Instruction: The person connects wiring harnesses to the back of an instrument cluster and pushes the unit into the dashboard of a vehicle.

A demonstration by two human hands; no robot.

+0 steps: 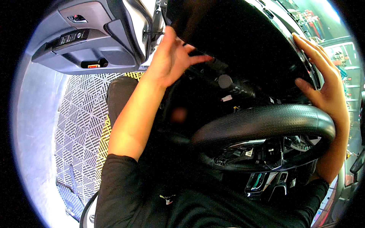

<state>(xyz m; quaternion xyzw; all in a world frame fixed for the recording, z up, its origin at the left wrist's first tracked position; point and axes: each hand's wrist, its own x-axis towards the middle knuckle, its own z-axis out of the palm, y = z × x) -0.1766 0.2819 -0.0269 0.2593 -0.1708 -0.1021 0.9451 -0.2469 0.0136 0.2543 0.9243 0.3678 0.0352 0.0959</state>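
Note:
A large, dark dashboard panel (pixel 243 41) spans the space between my hands, beyond the steering wheel (pixel 262 117). My left hand (pixel 171 60) grips its left end, thumb pointing up along the edge and fingers reaching beneath it, partly hidden. At the right end, my right hand (pixel 321 76) clasps the rim with the fingers on the far side and the thumb apart on the near side. Below the panel, a round-ended control stalk (pixel 225 81) sticks out of the steering column. Deep shadow hides much of the panel's surface and underside.
The open car door (pixel 87 49) stands to the left, with window switches and a small orange item (pixel 93 66) in its pocket. Grated floor tiles (pixel 83 110) lie outside. The centre console (pixel 268 184) sits right of my lap. Workshop shelving (pixel 348 76) shows through the windscreen.

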